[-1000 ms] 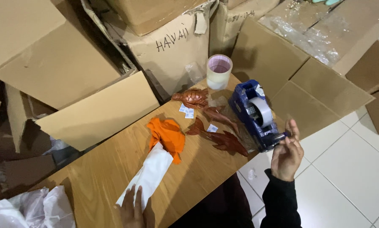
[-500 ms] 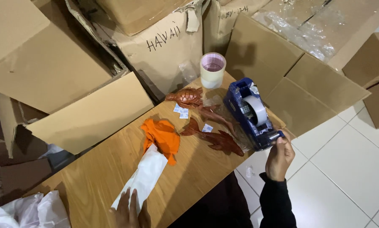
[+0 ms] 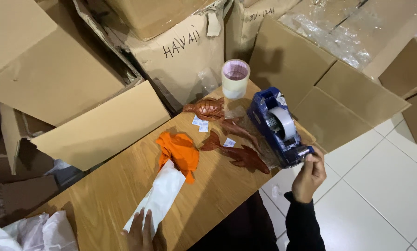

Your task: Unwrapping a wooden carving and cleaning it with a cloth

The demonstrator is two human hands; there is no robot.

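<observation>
Right hand (image 3: pixel 309 176) fingers pinch tape end at dispenser (image 3: pixel 277 126) front, on table edge (image 3: pixel 245 204), open floor beyond; left hand (image 3: pixel 139 232) fingers flat on white wrap (image 3: pixel 161 197) at near edge

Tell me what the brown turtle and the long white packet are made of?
The turtle looks like carved wood with a glossy reddish-brown varnish; it shines and shows carved shell lines, though it could be resin. The long white packet under the left hand looks like soft matte paper, since it creases and folds.
</observation>
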